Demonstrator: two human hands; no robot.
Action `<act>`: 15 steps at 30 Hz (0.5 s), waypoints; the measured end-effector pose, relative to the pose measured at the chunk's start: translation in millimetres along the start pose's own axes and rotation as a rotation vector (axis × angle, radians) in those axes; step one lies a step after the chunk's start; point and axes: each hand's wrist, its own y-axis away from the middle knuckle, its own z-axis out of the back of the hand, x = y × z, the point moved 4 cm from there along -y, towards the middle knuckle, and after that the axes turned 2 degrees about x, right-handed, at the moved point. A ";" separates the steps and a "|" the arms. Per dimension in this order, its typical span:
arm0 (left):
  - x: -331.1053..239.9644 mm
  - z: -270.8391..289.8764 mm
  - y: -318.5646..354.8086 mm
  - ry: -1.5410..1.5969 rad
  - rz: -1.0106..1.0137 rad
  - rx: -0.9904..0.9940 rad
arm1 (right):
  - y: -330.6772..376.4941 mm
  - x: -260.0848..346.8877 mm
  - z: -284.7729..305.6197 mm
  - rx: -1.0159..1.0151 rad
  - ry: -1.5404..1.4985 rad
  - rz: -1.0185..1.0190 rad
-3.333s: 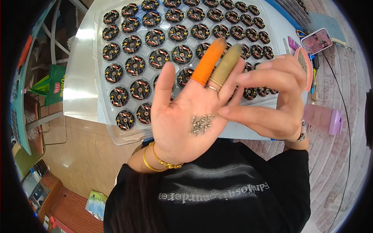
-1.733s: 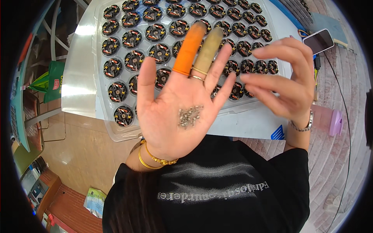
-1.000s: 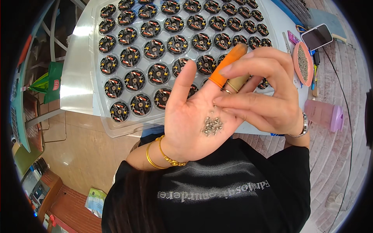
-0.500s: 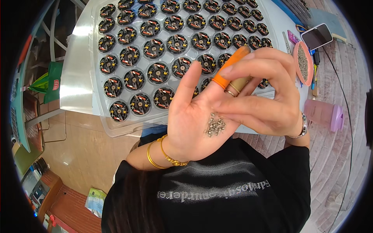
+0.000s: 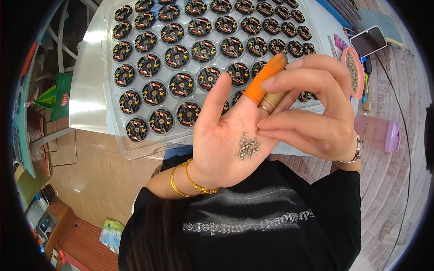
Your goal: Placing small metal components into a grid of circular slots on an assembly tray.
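Observation:
My left hand is palm up, its thumb apart from the fingers, and carries a loose heap of small silvery metal pieces on the palm. An orange finger cot covers one of its fingers; a beige cot is on the neighbouring one. Over that palm, my right hand is closed in a pinch, thumb and fingertip together just above the heap. Whatever sits in the pinch is too small to make out. Behind the hands lies a clear plastic tray holding many round black parts with red and yellow components.
At the right edge of the table a pink dish contains many small metal pieces. Beside it are a phone, tools and a purple-lidded cup. A bare metal sheet extends left of the tray.
My right hand has shifted slightly to the right, its pinch a little farther from the heap. My left hand stays nearly in place, palm up.

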 end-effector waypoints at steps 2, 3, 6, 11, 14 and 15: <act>-0.4 -1.9 0.6 0.042 0.009 0.028 | -1.6 -1.1 -0.2 0.012 -0.013 -0.007; -0.8 -1.4 0.7 0.042 0.009 0.028 | -1.7 -2.9 -0.9 0.026 -0.028 -0.009; -2.5 -0.3 2.1 0.122 0.024 0.013 | -1.7 -4.6 -1.8 0.051 -0.029 0.041; -7.8 -2.6 3.0 0.098 -0.036 -0.068 | -6.4 -14.9 1.5 0.094 -0.079 0.026; -27.4 -8.5 0.1 0.061 -0.149 -0.030 | -8.0 -24.2 29.2 0.127 0.008 -0.015; -33.9 -10.3 0.7 0.061 -0.224 -0.030 | -6.9 -30.1 33.6 0.113 0.054 -0.065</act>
